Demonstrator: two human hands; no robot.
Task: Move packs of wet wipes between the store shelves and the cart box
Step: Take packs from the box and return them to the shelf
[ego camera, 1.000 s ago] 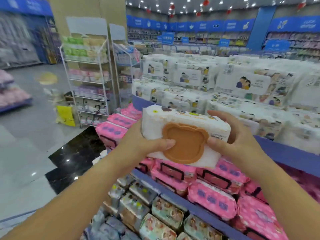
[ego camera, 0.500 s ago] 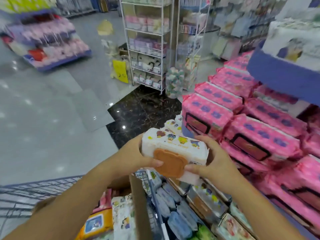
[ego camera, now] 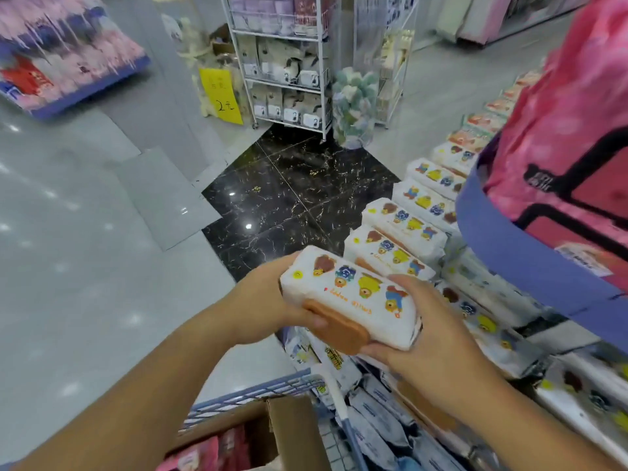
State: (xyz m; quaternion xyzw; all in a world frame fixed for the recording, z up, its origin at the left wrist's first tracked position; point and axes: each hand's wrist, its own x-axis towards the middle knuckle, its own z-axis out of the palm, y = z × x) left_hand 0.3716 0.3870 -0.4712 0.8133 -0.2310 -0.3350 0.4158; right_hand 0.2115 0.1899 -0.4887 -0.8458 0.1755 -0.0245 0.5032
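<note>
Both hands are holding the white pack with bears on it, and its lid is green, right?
Not quite: the head view shows the lid is orange-brown, not green. The left hand and right hand do both hold the white pack with bears.

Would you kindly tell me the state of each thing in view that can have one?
Wipes pack, held in the air between both hands.
Orange lid, shut.
Left hand, gripping the pack's left end.
Right hand, gripping the pack's right end.
Cardboard box, open on top, pink packs inside.
</note>
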